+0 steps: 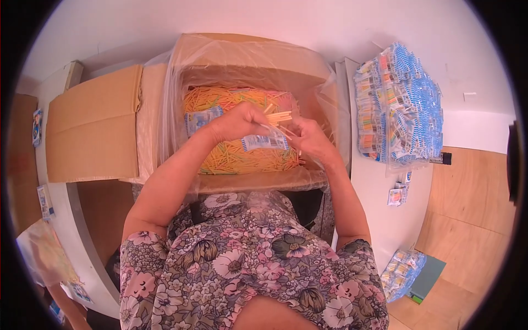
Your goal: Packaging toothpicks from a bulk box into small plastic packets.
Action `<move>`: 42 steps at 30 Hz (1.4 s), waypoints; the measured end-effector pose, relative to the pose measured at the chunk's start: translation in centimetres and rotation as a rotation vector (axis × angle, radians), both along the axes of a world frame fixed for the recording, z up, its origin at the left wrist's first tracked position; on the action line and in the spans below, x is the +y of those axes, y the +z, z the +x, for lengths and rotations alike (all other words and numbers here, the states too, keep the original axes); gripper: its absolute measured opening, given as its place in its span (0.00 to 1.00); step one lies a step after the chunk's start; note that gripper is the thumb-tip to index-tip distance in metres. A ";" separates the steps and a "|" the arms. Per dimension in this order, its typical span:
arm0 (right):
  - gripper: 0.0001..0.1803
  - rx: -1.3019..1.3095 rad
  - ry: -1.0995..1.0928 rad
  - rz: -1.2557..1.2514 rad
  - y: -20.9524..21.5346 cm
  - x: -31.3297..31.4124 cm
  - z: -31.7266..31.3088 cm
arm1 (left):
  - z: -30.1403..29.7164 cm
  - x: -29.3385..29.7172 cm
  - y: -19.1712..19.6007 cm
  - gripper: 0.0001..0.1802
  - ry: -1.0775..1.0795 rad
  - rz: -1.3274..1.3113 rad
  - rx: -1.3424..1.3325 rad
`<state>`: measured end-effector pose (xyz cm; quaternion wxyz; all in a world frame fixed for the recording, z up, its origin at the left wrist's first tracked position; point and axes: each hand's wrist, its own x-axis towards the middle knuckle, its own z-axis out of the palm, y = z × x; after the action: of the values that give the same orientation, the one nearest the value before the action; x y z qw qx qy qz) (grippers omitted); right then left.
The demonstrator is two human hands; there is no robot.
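Brown cardboard carton (258,180), taken as landmark: lined with clear plastic liner (171,110) draped over the edges, stocked with loose thin sticks (217,160) in orange, yellow, pink and green. Over the carton's middle, just above that stock: bundle of pale yellow sticks (279,116), roughly level, with blue-and-white sachet (265,142) on the side toward the carton's near rim. Noted: left hand (236,122) closed in a pinch at the bundle's left end; right hand (311,137) apparently closed on the sachet's right end; both close together. Cannot tell the exact finger contacts. Second printed sachet (202,119) at the carton's left, beside the left wrist.

Judged sound practice for bagging sticks: spread the sachet mouth wide, square the stick ends, feed lengthwise without forcing, and work above the carton to catch strays.

Edges: watch the carton's near rim, crossed by both forearms, and the loose liner folds, liable to snag. Open room: mainly upward and toward the carton's far wall. Right of the carton: strip of white tabletop (366,187), then tall heap of filled sachets (399,104). Left of the carton: broad cardboard panel (93,126), limiting low sideways travel.
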<state>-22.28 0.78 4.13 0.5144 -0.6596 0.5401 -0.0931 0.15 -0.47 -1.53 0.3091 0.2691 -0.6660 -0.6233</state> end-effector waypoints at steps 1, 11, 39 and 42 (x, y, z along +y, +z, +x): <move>0.15 -0.002 -0.003 -0.005 0.1 0.1 0.1 | 0.1 0.0 0.1 0.07 0.001 0.075 0.015; 0.04 -0.204 -0.208 -0.451 -2.4 1.0 3.6 | -0.4 0.2 -0.3 0.07 0.093 0.291 0.123; 0.23 -0.293 -0.294 -0.473 -1.1 -1.7 3.6 | -0.9 0.5 0.3 0.05 -0.003 -0.101 -0.039; 0.21 -0.222 -0.470 -0.436 -0.2 -2.5 3.1 | -0.7 0.2 0.3 0.05 0.047 0.004 0.006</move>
<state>-19.22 -1.76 3.88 0.3812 -0.5973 0.5856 -0.3937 -0.51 -0.27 -1.22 0.3252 0.2836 -0.6572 -0.6180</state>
